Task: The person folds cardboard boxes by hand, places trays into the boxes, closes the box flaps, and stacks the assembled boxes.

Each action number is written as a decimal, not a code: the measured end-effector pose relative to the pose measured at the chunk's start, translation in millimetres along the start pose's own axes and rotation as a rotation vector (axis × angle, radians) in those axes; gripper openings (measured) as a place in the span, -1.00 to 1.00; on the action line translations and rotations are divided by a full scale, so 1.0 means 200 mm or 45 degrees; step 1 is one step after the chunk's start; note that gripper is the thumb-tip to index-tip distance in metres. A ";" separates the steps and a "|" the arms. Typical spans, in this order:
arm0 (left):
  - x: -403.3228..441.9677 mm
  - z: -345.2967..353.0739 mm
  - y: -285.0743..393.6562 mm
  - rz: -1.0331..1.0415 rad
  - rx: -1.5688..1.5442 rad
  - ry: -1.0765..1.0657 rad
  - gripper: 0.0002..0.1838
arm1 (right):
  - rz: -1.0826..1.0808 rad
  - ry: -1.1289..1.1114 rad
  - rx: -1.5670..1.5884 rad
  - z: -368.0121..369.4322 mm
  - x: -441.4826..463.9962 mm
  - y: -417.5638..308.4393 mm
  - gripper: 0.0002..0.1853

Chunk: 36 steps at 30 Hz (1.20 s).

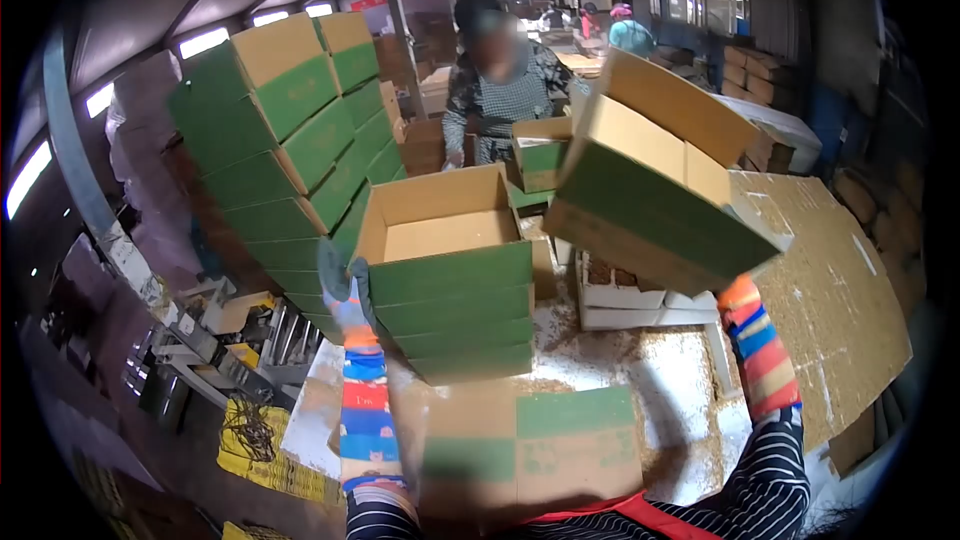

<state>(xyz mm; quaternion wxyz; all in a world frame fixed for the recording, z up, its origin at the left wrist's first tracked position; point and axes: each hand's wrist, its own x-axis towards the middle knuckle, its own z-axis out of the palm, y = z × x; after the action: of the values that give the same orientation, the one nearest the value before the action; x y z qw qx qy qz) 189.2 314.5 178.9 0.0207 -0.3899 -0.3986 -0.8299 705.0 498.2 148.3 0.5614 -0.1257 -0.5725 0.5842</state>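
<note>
My right hand is mostly hidden behind a green and brown cardboard box, raised and tilted at the right; a colourful sleeve leads up to its lower corner. On the worktable stands a stack of similar open-topped boxes, the top one showing its bare brown inside. My left hand, in a grey glove, is at the stack's left corner with fingers stretched upward and thumb apart. In front of me lies a flat green and brown cardboard piece.
Tall piled green boxes rise at the left. Across the table a person stands near another box. White foam trays sit under the raised box. A crumb-strewn board lies at right; yellow crates are on the floor.
</note>
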 end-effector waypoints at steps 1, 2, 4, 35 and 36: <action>0.03 -0.14 -0.25 -0.314 -0.303 -0.092 -0.61 | -0.097 -0.074 -0.218 -0.07 0.09 0.07 -0.53; 0.02 -0.20 -0.38 -0.582 -0.522 -0.129 -0.62 | -0.120 -0.056 -0.128 0.02 0.19 0.12 -0.55; 0.01 -0.31 -0.61 -0.657 -0.472 -0.297 -0.70 | -0.161 -0.012 0.056 0.49 0.43 0.25 -0.61; -0.87 -0.38 0.79 0.055 0.635 -2.200 -0.45 | -0.058 -1.070 -1.834 1.20 -1.14 0.00 -0.58; -0.73 -0.33 0.86 -0.161 0.603 -2.294 -0.48 | -0.126 -1.046 -1.872 1.21 -1.05 -0.09 -0.64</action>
<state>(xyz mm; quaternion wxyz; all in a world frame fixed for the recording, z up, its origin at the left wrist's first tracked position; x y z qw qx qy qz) 309.0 112.2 167.8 -0.2624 -0.8497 -0.4437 -0.1111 594.0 198.0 133.7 0.1087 -0.2115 -0.9706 0.0368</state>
